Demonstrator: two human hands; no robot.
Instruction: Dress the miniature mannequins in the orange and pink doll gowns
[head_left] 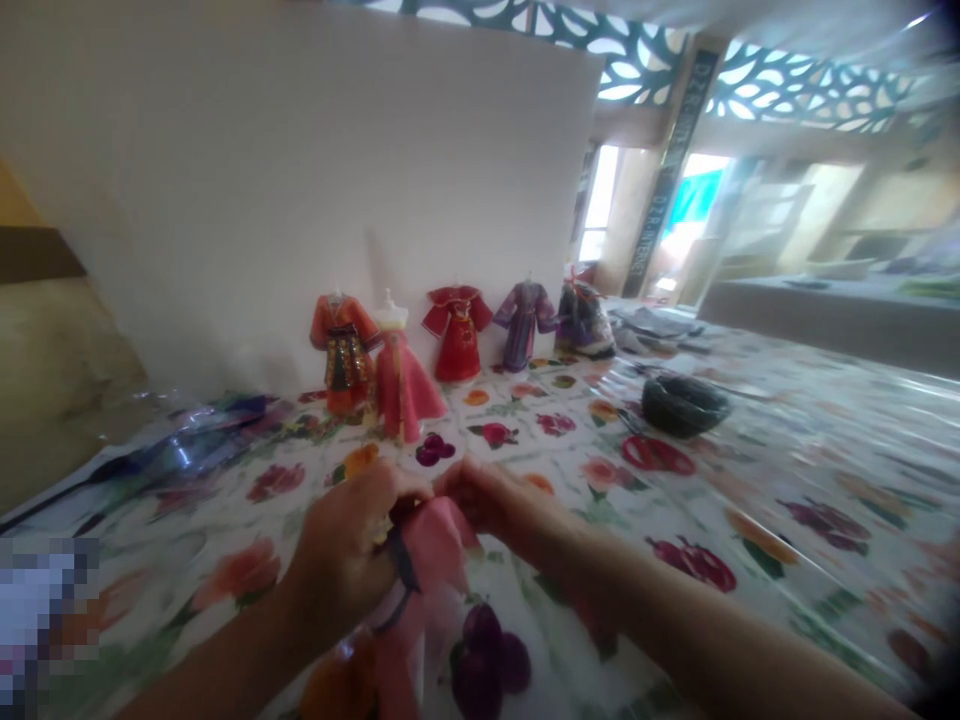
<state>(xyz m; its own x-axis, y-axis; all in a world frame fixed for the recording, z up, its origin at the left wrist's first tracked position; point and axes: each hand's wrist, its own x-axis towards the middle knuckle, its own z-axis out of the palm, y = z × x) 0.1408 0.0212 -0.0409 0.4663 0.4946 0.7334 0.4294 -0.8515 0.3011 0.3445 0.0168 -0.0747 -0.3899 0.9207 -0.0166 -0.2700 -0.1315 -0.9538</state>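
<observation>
in the head view, the left hand [360, 515] and right hand [484, 498] come close together above the bench [757, 470], each grip pinching the upper end of a pink cloth [435, 550], which trails down between the forearms. a dark band [405, 562] runs along the cloth beside the left hand. beyond stand a pink dress [405, 385], orange dress [320, 322], red dress [457, 345] and purple dress [521, 325]; red-handled scissors [675, 460] lie near a black bowl [682, 408].

A soft pink cloth [439, 545], creased and blurred, is bunched at its top between the left hand [356, 515] and right hand [484, 495]; a dark grey-blue band [406, 562] curves along its left side, and its paler lower part trails down toward the wearer.
</observation>
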